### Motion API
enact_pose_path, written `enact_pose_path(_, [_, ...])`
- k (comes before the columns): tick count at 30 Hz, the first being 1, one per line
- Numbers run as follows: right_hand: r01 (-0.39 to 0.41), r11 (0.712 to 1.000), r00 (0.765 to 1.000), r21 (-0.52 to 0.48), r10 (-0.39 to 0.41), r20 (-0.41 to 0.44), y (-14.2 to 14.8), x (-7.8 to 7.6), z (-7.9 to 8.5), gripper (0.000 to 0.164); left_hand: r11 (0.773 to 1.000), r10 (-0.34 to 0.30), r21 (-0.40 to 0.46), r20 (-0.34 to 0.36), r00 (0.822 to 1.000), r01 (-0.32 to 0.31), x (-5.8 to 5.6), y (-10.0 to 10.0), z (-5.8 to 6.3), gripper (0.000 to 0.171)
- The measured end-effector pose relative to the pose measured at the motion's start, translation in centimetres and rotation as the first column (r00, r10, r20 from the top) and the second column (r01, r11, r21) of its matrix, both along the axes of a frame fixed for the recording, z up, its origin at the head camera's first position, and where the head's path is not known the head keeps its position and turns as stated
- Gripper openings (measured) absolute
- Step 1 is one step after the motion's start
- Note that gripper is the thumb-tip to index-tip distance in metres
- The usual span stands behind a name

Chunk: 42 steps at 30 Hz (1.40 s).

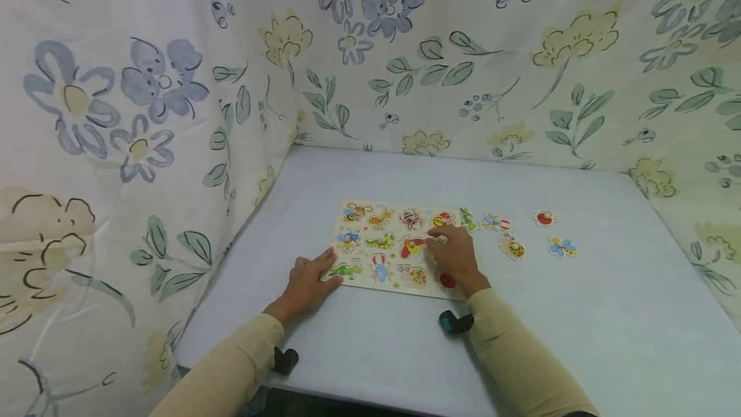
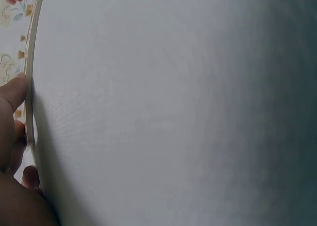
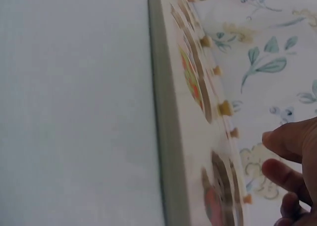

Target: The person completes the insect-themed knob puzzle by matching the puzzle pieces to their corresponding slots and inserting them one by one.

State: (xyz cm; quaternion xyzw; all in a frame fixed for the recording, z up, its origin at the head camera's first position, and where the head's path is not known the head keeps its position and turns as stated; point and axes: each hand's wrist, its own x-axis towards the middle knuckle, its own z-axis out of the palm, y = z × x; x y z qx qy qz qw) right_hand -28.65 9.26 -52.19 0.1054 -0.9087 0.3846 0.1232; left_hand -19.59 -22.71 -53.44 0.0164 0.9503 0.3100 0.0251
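A thin insect puzzle board point(image 1: 370, 227) with small knobs lies flat on the table. At its near left corner, my left hand point(image 1: 307, 285) touches the edge, index finger along the left side and thumb at the front. In the left wrist view, the left thumb point(image 2: 15, 92) rests against the board's edge point(image 2: 30, 62). Over the board's right part hovers my right hand point(image 1: 457, 255), partly covering the pictures there. The right wrist view shows the right hand point(image 3: 294, 161) with thumb and forefinger apart above the knobs point(image 3: 224, 108), nothing visible between them.
Loose pieces lie right of the board: a green grasshopper point(image 1: 467, 219) by its edge, a blue and red insect point(image 1: 496, 221), a spotted yellow piece point(image 1: 512, 247), a ladybug point(image 1: 544, 217) and a blue-winged bee point(image 1: 563, 247). Floral curtains point(image 1: 428, 69) hang behind and left of the white table point(image 1: 370, 172).
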Motion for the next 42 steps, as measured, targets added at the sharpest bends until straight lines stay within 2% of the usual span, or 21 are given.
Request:
enact_pose_path(10, [0.07, 0.998, 0.997, -0.001, -0.07, -0.037, 3.3, -0.6, 0.5, 0.02, 1.0, -0.005, -0.012, 0.02, 1.0, 0.005, -0.2, -0.1, 0.3, 0.063])
enact_pose_path(18, [0.167, 0.986, 0.983, 0.019, -0.165, -0.078, 7.9, -0.9, 1.7, 0.022, 1.0, 0.0, -0.012, 0.021, 1.0, 0.0, -0.2, 0.1, 0.4, 0.062])
enact_pose_path(23, [0.249, 0.969, 0.969, -0.002, -0.249, -0.007, 11.6, -0.7, 2.5, 0.027, 1.0, -0.003, -0.012, 0.009, 1.0, 0.003, -0.2, 0.2, 0.4, 0.063])
enact_pose_path(27, [0.318, 0.948, 0.946, -0.016, -0.316, 0.067, 14.3, -0.2, 3.1, 0.033, 1.0, -0.01, -0.013, -0.005, 1.0, 0.009, -0.2, 0.2, 0.4, 0.062])
enact_pose_path(31, [0.37, 0.928, 0.927, -0.044, -0.366, 0.082, 16.7, 0.0, 3.5, 0.035, 1.0, -0.015, -0.013, -0.013, 1.0, 0.015, -0.1, 0.2, 0.4, 0.063])
enact_pose_path(36, [0.407, 0.912, 0.91, -0.054, -0.4, 0.112, 19.3, 0.0, 3.5, 0.038, 1.0, -0.014, -0.015, -0.01, 1.0, 0.014, -0.1, 0.2, 0.4, 0.062])
enact_pose_path(42, [0.443, 0.896, 0.881, -0.032, -0.429, 0.199, 21.6, 0.1, 3.3, 0.041, 1.0, -0.01, -0.014, 0.0, 1.0, 0.01, 0.1, 0.2, 0.2, 0.062])
